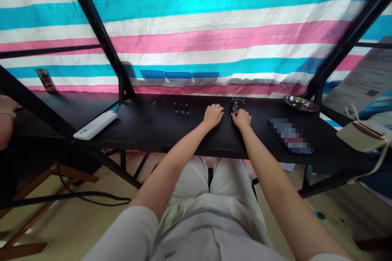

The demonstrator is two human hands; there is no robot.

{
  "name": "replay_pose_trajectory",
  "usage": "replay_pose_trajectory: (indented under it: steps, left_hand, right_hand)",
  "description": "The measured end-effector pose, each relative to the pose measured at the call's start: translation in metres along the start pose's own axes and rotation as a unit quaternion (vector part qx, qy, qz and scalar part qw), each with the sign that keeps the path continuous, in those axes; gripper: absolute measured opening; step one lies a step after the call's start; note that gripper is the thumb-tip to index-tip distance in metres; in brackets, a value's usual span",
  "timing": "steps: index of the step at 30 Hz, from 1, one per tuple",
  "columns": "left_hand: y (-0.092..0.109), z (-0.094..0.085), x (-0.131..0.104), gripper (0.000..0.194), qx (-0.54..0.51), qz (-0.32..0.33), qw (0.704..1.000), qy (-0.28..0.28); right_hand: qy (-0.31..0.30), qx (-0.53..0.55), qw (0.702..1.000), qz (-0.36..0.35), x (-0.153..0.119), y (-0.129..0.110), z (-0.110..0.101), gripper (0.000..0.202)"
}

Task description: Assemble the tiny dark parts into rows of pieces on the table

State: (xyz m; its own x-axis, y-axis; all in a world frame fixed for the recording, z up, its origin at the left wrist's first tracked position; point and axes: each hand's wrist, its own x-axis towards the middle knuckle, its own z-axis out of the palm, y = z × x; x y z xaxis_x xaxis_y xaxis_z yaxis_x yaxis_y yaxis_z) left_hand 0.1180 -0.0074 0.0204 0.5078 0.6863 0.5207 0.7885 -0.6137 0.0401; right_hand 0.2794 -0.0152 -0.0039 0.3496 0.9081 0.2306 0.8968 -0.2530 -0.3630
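Note:
My left hand point(213, 116) rests low over the black table, its fingers curled together; a small dark bit shows at the fingertips, too small to name. Close beside it on the right, my right hand point(241, 119) is closed, thumb and fingers at the near end of a cluster of small dark pieces with grey ends point(235, 106). What its fingers hold is hidden. Behind that cluster lies a row of tiny light metal-looking pieces point(238, 100). Left of my hands, three short dark cylinders with pale ends point(181, 108) form a row.
The black table point(162, 130) also bears a white elongated device point(96, 124), a shiny metal dish point(301, 104) and a blurred-out flat item point(290, 135). A beige bag point(361, 135) sits at the right. Black frame posts point(101, 34) flank the striped sheet point(214, 36). Another person's arm point(6, 118) shows far left.

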Motion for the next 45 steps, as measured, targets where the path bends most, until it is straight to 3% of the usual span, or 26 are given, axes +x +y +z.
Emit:
replay_pose_trajectory:
  steps: [5,9,12,17,21,35,45]
  left_hand:
    - [-0.032,-0.016,-0.028,0.025,-0.077,-0.023,0.995,0.058]
    - [-0.040,-0.022,-0.047,0.025,-0.103,-0.094,0.984,0.107]
    - [-0.038,-0.025,-0.052,0.025,-0.121,-0.121,0.977,0.126]
    - [-0.036,-0.027,-0.050,0.026,-0.148,-0.103,0.976,0.125]
    - [-0.037,-0.026,-0.050,0.025,-0.148,-0.093,0.976,0.128]
    - [-0.036,-0.024,-0.052,0.024,-0.138,-0.102,0.979,0.108]
    - [-0.033,-0.027,-0.053,0.026,-0.161,-0.059,0.981,0.087]
  right_hand:
    - [-0.003,0.004,1.000,-0.006,-0.001,0.000,0.000,0.026]
    - [0.004,-0.015,1.000,-0.028,-0.006,-0.003,-0.002,0.024]
    - [0.004,-0.038,0.995,-0.094,-0.015,-0.009,-0.006,0.021]
    - [0.039,-0.079,0.967,-0.241,-0.029,-0.024,-0.007,0.019]
    - [0.059,-0.105,0.946,-0.300,-0.034,-0.030,-0.006,0.020]
    - [0.063,-0.124,0.935,-0.326,-0.037,-0.031,-0.010,0.020]
    - [0.083,-0.141,0.925,-0.342,-0.040,-0.032,-0.011,0.020]
